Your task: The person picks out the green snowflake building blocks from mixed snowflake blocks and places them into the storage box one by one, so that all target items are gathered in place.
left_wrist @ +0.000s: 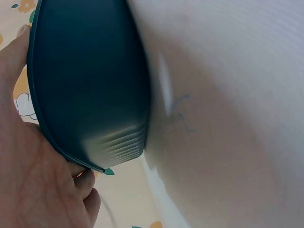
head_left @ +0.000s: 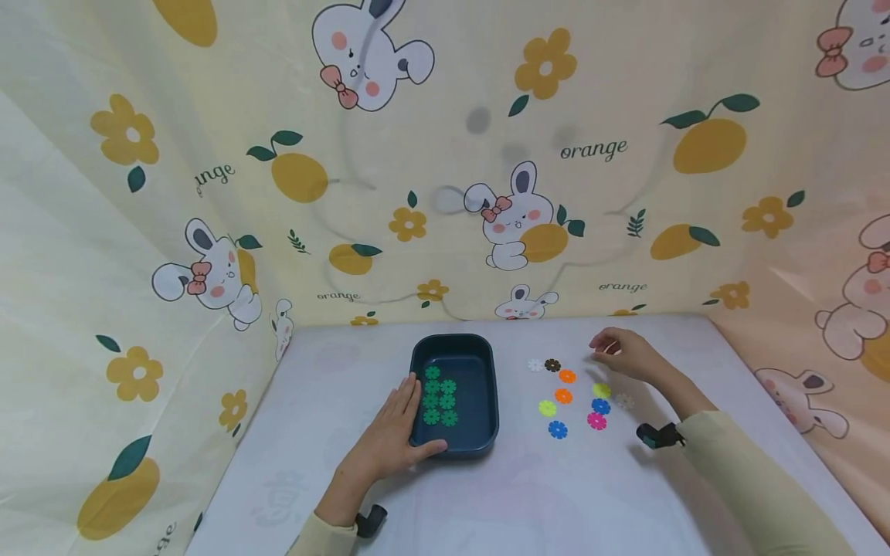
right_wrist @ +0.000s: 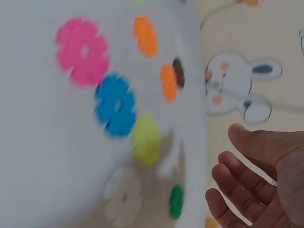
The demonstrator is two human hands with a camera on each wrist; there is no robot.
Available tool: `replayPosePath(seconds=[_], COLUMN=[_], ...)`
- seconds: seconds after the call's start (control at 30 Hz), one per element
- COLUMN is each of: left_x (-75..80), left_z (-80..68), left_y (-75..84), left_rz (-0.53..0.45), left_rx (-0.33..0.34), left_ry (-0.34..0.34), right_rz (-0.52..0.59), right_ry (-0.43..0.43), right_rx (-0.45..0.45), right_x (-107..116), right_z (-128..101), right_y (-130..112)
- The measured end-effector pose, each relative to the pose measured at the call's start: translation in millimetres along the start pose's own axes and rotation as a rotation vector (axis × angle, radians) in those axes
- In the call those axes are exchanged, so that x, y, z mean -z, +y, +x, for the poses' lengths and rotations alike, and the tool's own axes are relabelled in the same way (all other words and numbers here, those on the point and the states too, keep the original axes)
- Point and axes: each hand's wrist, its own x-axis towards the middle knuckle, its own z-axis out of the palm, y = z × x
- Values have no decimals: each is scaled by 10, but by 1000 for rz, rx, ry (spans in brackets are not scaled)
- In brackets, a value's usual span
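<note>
A dark blue-green tray [head_left: 474, 417] stands on the table with several green snowflake-shaped discs [head_left: 449, 418] inside. My left hand [head_left: 389, 436] lies against its left side, fingers straight along the rim and thumb over the near edge; the left wrist view shows the tray's outer wall [left_wrist: 90, 85] up close. Above the table, right of the tray, hovers my right hand [head_left: 626, 357], fingers loosely bent with nothing between them. One green disc [right_wrist: 176, 202] lies near that hand in the right wrist view; the hand hides it from the head view.
Between tray and right hand lie loose discs: orange [head_left: 564, 396], blue [head_left: 558, 429], pink [head_left: 596, 421], yellow [head_left: 547, 408], brown [head_left: 552, 365] and white [head_left: 535, 365]. A pale disc [head_left: 625, 401] sits near the right wrist. Printed cloth [head_left: 445, 154] hangs behind the table.
</note>
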Motion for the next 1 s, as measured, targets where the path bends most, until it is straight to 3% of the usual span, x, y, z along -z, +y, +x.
replayPosePath(seconds=[0.27, 0.47, 0.8, 1.0], left_x=[-14, -14, -14, -12], left_z=[1, 1, 0, -4], left_y=[-10, -9, -11, -16], left_rz=[0, 3, 2, 4], left_rx=[9, 10, -6, -9], left_ry=[-3, -5, 8, 1], right_rz=[-4, -18, -13, 20], right_ry=[-13, -22, -22, -20], right_rx=[-152, -272, -278, -237], right_x=[39, 38, -7, -79], right_z=[-61, -84, -28, 20], right_y=[372, 492, 545, 405])
